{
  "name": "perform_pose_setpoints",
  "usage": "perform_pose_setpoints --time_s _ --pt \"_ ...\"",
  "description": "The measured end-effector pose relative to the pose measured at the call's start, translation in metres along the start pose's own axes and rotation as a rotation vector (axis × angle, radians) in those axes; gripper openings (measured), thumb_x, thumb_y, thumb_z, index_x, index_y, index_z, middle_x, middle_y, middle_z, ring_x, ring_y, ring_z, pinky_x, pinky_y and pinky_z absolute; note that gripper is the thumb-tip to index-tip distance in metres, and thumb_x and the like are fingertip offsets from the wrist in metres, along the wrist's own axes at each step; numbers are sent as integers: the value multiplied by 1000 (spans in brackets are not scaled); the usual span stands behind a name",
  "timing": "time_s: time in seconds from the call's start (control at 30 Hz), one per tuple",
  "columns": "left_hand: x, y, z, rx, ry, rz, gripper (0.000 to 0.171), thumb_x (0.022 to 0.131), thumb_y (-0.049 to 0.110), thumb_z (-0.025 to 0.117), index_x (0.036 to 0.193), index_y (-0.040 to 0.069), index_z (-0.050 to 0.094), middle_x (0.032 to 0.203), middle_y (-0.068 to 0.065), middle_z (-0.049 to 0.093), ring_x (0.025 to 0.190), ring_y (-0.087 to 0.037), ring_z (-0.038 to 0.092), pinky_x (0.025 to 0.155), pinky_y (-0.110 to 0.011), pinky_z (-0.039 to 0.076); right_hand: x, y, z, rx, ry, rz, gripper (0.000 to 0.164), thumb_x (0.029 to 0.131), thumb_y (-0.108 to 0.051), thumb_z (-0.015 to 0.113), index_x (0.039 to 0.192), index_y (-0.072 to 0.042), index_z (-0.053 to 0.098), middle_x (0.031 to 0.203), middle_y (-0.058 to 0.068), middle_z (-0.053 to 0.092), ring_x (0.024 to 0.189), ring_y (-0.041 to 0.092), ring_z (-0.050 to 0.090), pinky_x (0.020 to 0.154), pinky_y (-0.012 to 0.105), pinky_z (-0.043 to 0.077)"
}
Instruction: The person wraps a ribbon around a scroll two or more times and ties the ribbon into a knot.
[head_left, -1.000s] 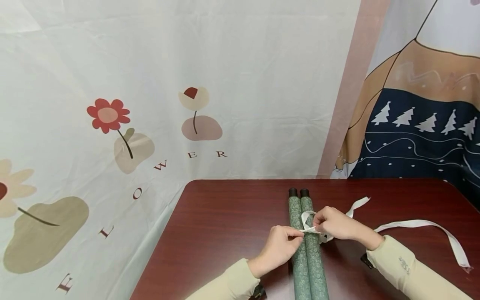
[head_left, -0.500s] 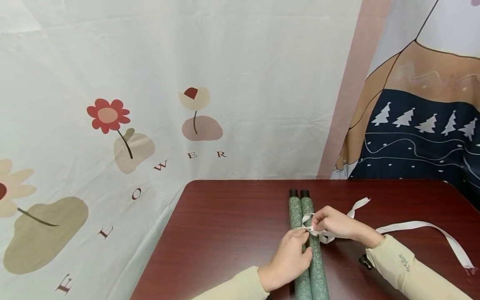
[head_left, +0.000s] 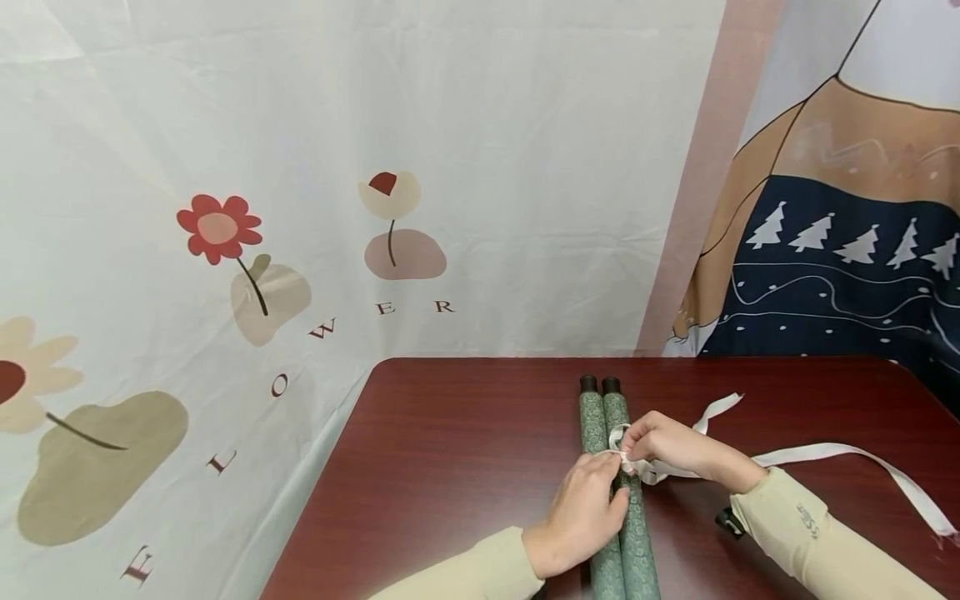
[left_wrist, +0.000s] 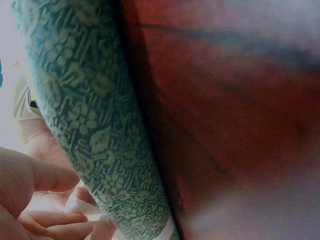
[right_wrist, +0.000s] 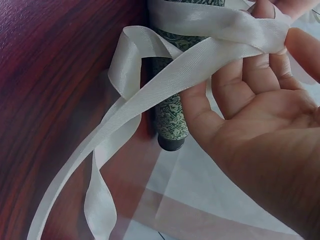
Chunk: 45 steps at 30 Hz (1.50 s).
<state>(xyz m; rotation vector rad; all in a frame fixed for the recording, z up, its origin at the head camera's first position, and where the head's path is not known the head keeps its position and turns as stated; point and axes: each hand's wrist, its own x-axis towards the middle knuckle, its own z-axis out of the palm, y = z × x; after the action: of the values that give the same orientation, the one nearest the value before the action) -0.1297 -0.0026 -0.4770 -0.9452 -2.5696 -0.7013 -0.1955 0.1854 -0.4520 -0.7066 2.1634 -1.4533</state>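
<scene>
indoor tabletop setup, exact room type unclear, reddish wood-grain table point(head_left: 450, 442), flower-print cloth point(head_left: 540, 183) hung behind

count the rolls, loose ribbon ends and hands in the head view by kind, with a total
green rolls: 2
loose white ribbon ends: 2
left hand and right hand: 2
total: 6
</scene>
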Motion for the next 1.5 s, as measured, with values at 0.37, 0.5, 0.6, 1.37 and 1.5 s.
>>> perform_pose_setpoints --time_s 0.37,0.5,0.6,1.37,1.5 --pt "18 -8 -2 14 -8 24 10 86 21 67 95 18 71 83 9 70 68 4 50 59 -13 45 -2 1 -3 60 -43 -25 12 76 4 52 74 7 64 58 1 44 50 10 33 48 27 28" --pt "19 -10 -2 9 -9 41 11 85 18 67 94 17 73 85 8 71 70 7 51 61 -11 47 -2 3 -4 79 -63 -15 12 76 2 53 75 9 63 61 2 48 54 12 35 51 30 29" --pt "20 -12 -1 -15 -6 41 14 85 13 65 95 16 74 87 9 71 71 9 51 62 -9 47 -3 4 -3 100 -74 -13 13 76 1 53 75 12 61 63 1 50 57 12 37 54 30 32" --pt "14 -13 -8 -351 -47 -195 9 84 10 56 82 19 55 74 7 51 52 -2 38 42 -13 33 -10 10 -1 -4 -64 -29 20 97 -14 46 90 3 55 88 20 60 71 24 52 61 29 43" --pt "15 -14 -10 -457 -55 -234 8 88 11 56 85 19 55 75 3 61 44 0 36 38 -14 32 -12 13 -2 -61 -49 2 23 100 -21 45 93 -1 55 87 15 62 68 29 53 57 30 46"
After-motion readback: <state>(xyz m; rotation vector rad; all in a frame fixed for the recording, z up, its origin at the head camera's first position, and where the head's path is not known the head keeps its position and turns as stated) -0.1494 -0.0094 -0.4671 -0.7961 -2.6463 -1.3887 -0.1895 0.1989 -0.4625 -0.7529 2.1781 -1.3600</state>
